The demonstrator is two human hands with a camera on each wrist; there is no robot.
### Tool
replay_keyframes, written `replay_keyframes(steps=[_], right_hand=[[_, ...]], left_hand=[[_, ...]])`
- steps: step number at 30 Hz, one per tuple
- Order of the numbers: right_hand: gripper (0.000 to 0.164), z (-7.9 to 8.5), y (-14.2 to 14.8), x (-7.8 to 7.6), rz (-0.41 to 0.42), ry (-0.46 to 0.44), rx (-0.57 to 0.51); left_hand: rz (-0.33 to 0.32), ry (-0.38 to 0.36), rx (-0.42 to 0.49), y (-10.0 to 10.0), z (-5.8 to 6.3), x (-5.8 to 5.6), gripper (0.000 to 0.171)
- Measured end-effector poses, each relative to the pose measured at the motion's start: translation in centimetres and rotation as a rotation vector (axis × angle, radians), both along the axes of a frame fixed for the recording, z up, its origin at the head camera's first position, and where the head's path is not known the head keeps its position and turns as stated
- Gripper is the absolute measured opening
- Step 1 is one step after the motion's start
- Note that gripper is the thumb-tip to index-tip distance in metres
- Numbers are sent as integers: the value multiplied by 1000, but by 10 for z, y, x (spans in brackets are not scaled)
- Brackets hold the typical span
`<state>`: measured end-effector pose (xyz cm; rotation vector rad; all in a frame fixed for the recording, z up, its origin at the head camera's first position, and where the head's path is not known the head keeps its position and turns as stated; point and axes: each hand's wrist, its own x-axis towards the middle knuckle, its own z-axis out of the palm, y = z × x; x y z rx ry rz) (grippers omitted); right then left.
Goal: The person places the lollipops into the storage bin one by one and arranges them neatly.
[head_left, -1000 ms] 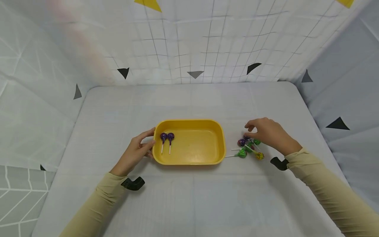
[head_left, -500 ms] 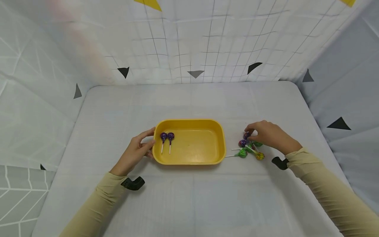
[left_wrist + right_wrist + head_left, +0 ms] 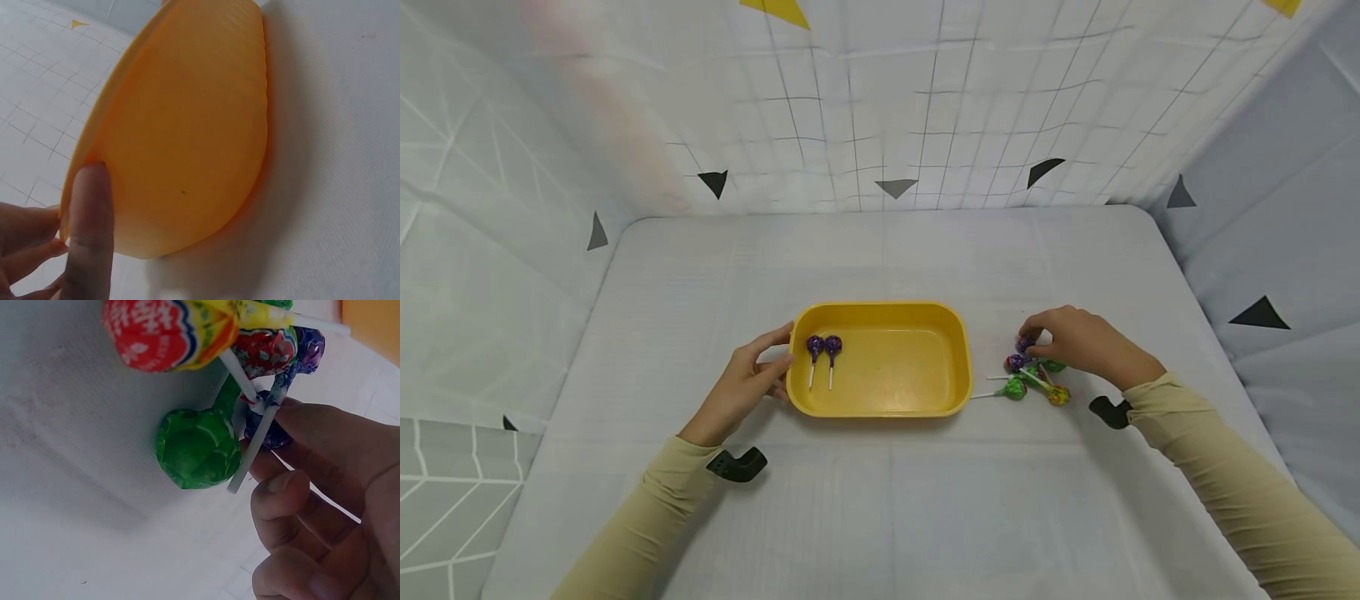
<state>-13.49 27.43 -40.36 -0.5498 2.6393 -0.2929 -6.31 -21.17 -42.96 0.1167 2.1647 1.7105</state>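
Observation:
In the head view my left hand [image 3: 741, 387] holds the left end of a yellow plastic tray [image 3: 880, 410]. The left wrist view shows the thumb [image 3: 91, 212] against the tray's outer wall, with other fingers at the rim. Two purple-wrapped lollipops [image 3: 832, 343] lie side by side in the tray's left part, sticks towards me. Right of the tray, my right hand [image 3: 1078, 342] pinches the head of a purple lollipop [image 3: 267, 428] between thumb and fingers, at the far side of a small pile. A green lollipop [image 3: 197, 450] lies close to those fingertips.
The pile also has another purple lollipop [image 3: 1014, 363], a yellow one [image 3: 1057, 395] and a green one [image 3: 1015, 388] whose stick points at the tray. Sticks cross one another. White table [image 3: 880, 508] surrounds the tray, with fabric walls behind and at both sides.
My right hand has come down slightly and its fingers have closed on the purple lollipop at the pile's far side. The left hand and the tray stay where they were.

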Motion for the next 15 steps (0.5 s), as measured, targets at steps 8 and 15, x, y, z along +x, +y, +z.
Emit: replay_keyframes(steps=[8,15], right_hand=[[27,5,1,-2,-9,24,-8],[30,10,2,-5,-27,80,-8]], left_hand=[[-2,0,-3,-1,-2,0,56],[-1,-10,-5,-1,0,0,56]])
